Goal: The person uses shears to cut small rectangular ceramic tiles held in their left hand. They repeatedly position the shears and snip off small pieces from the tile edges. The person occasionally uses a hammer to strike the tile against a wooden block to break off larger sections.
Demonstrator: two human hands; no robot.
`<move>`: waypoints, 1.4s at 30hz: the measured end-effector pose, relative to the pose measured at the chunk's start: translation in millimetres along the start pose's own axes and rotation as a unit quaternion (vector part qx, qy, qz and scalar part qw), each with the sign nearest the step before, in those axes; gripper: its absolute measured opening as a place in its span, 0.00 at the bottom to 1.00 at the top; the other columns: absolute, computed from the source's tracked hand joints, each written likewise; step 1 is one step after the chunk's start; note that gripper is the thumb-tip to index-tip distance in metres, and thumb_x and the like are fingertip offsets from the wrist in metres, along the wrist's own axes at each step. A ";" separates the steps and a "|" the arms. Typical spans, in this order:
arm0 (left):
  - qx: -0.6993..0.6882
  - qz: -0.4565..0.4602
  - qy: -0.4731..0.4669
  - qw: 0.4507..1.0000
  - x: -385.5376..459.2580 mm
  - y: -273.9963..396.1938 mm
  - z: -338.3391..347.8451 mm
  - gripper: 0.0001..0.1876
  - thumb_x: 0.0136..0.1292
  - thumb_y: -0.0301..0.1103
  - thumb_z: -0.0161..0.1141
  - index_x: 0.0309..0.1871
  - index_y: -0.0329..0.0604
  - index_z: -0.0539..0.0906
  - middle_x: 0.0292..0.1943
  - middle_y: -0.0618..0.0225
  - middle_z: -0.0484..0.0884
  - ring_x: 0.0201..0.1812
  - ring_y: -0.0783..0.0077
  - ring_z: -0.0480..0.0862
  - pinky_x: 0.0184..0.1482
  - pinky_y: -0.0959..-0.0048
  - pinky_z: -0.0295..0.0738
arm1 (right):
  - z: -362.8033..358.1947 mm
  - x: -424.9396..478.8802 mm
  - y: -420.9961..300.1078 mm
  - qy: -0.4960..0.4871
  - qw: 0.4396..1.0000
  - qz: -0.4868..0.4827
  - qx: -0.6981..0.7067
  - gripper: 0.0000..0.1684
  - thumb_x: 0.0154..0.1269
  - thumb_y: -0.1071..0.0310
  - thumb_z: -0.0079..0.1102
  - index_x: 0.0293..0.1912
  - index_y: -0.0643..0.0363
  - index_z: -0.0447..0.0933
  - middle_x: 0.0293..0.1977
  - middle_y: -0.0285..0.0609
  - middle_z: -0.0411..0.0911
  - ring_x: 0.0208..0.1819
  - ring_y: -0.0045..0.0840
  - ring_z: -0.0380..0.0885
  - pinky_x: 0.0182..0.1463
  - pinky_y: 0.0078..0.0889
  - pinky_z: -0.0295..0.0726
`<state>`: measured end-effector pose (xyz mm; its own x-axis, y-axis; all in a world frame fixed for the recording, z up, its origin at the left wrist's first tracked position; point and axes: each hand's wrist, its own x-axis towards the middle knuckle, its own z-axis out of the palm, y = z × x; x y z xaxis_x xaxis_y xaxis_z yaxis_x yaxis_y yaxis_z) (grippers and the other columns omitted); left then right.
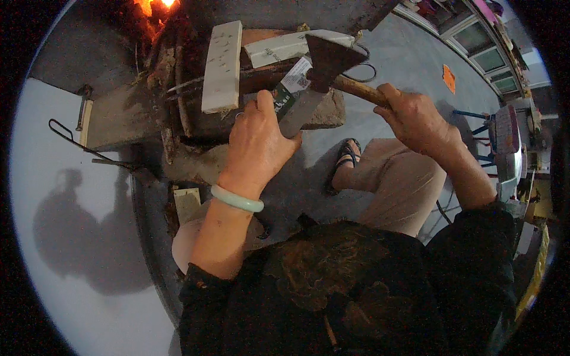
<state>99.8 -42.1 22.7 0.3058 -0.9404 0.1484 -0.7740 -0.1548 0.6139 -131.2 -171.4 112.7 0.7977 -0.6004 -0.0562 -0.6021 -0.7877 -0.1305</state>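
My left hand (260,144) grips a flat grey piece (305,111), which slants up to the right. A green and white label (291,84) with writing and a printed code is on its upper part. My right hand (414,115) is closed around the wooden handle of a hatchet (334,55). Its dark, broad metal head overlaps the upper end of the grey piece; whether they touch, I cannot tell. Just beyond my left hand lies a white board (222,66) with several nails or nail marks in it. Another white board (280,49), bearing writing, lies partly behind the hatchet.
Fire (156,9) burns at the top left, with wooden sticks (178,89) running towards it. A bent metal rod (80,144) juts out by the white wall. At right are a stool (503,129) and an orange scrap (449,79) on the floor.
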 end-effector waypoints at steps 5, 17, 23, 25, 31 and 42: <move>0.008 0.001 -0.003 1.000 1.9 4.1 -5.2 0.33 0.44 0.36 0.75 0.48 0.34 0.66 0.41 0.42 0.78 0.42 0.40 0.80 0.45 0.54 0.77 | -1.3 3.3 -1.3 0.026 0.999 -0.017 0.016 0.13 0.67 0.63 0.55 0.44 0.60 0.66 0.27 0.56 0.77 0.31 0.54 0.76 0.32 0.52 0.73; 0.018 0.010 0.004 1.000 0.5 0.1 -1.2 0.33 0.43 0.36 0.75 0.49 0.34 0.66 0.40 0.45 0.77 0.42 0.43 0.81 0.44 0.55 0.78 | -4.7 8.6 1.0 -0.008 1.000 0.011 0.009 0.14 0.68 0.63 0.55 0.45 0.60 0.65 0.27 0.57 0.77 0.31 0.54 0.77 0.33 0.53 0.73; 0.026 0.000 0.006 1.000 1.6 1.4 -5.2 0.33 0.42 0.37 0.75 0.48 0.35 0.66 0.39 0.45 0.78 0.41 0.43 0.81 0.43 0.55 0.78 | -7.0 9.9 -1.8 -0.013 1.000 -0.008 -0.013 0.13 0.68 0.63 0.55 0.45 0.60 0.65 0.28 0.57 0.78 0.33 0.54 0.78 0.35 0.54 0.74; 0.023 -0.003 0.003 1.000 0.8 2.0 -5.2 0.33 0.42 0.37 0.75 0.47 0.35 0.66 0.38 0.45 0.78 0.40 0.43 0.81 0.43 0.55 0.78 | -13.2 10.8 -2.8 0.037 0.999 -0.013 -0.017 0.13 0.68 0.63 0.55 0.45 0.59 0.66 0.28 0.55 0.78 0.33 0.53 0.78 0.35 0.53 0.74; 0.011 -0.001 0.007 1.000 0.4 -2.6 -3.9 0.33 0.43 0.37 0.74 0.48 0.34 0.66 0.39 0.43 0.78 0.41 0.41 0.81 0.44 0.55 0.78 | -3.9 14.3 -1.5 0.136 0.990 -0.025 0.010 0.13 0.67 0.63 0.56 0.45 0.57 0.66 0.29 0.53 0.78 0.32 0.53 0.78 0.33 0.52 0.75; 0.002 -0.031 -0.012 0.999 1.4 2.2 -7.8 0.33 0.44 0.38 0.73 0.49 0.35 0.68 0.41 0.42 0.80 0.44 0.42 0.81 0.47 0.55 0.77 | 34.2 -13.9 -4.3 0.043 0.992 0.061 0.104 0.14 0.65 0.65 0.59 0.45 0.60 0.68 0.28 0.55 0.77 0.30 0.53 0.78 0.31 0.48 0.75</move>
<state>102.8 -41.4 30.4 0.3393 -0.9363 0.0911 -0.7568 -0.2141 0.6175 -138.6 -154.9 80.2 0.7080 -0.7063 0.0003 -0.6668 -0.6685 -0.3293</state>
